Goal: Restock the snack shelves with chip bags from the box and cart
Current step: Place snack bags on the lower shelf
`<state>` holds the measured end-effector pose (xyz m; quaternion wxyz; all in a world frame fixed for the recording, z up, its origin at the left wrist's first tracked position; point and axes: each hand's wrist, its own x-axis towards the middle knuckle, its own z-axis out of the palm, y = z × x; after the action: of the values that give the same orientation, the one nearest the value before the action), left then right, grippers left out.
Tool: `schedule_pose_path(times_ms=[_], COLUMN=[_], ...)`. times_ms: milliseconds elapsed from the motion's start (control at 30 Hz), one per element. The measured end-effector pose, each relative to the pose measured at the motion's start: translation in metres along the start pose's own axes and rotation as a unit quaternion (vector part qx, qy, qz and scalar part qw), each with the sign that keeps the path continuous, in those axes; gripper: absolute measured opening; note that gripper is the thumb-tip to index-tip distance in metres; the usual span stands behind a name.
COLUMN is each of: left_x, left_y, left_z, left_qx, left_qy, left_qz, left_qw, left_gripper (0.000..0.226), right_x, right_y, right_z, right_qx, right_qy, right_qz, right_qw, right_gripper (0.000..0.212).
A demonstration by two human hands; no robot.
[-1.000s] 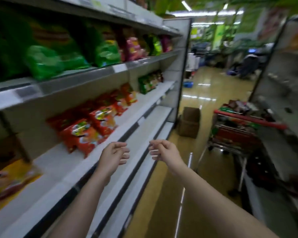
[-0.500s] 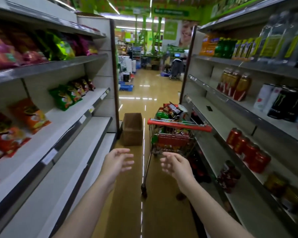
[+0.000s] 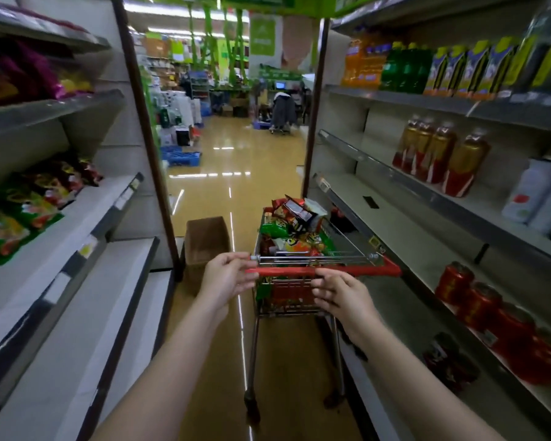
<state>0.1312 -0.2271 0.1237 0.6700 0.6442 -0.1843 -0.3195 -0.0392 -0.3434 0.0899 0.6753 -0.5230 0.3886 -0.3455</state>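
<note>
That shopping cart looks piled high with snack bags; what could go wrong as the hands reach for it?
1. The chip bags are heaped above the cart rim, so a jolt might spill the top ones.
2. The cardboard box sits on the floor just left of the cart; pushing forward might clip it.
3. Neither the left hand nor the right hand grips the red handle yet, so the cart could roll away.

Ceiling strip lights glare on the glossy floor [image 3: 236,173]; shelves sit dim, edges bend and blur, perhaps from motion.
</note>
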Motion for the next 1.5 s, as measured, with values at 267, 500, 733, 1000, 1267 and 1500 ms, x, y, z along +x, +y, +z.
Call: schedule_pose_path(times_ms=[267,500,733,1000,1267,1500], left_x=[0.112,0.216,0.367,0.486,0.532,0.544], left_y=[-0.009,-0.02,-0.034,-0.068,-0.102,-0.116], left_z=[0.028,0.029,0.082,0.156,0.159,0.152], left_qx=[-0.031,-0.009,0.012,0.0,0.034,0.076], left_qy=[-0.039,-0.018,-0.002,-0.008,0.021,0.024], left_qz=[-0.066,-0.096,-0.156,-0.257,-0.303,-0.313], left_qw=[0.997,0.995,0.988,0.966,0.952,0.946], left_gripper=[0.019,0.017,0.016,0.02,0.015,0.019], right_x=[0.11,0.246,0.415,0.571,0.616,0.626], right_y=[-0.014,-0.021,0.006,0.068,0.156,0.162], right_z=[-0.009,0.006,0.013,0.017,0.029,0.017], right_qx=[0.014,-0.002,-0.031,-0.309,-0.682,-0.715], right_qy=[0.051,0.045,0.043,-0.041,-0.225,-0.249], right_qz=[0.029,0.034,0.107,0.147,0.119,0.037], right_qw=[0.998,0.998,0.993,0.939,0.686,0.652], right_gripper=[0.022,0.02,0.019,0.025,0.097,0.082])
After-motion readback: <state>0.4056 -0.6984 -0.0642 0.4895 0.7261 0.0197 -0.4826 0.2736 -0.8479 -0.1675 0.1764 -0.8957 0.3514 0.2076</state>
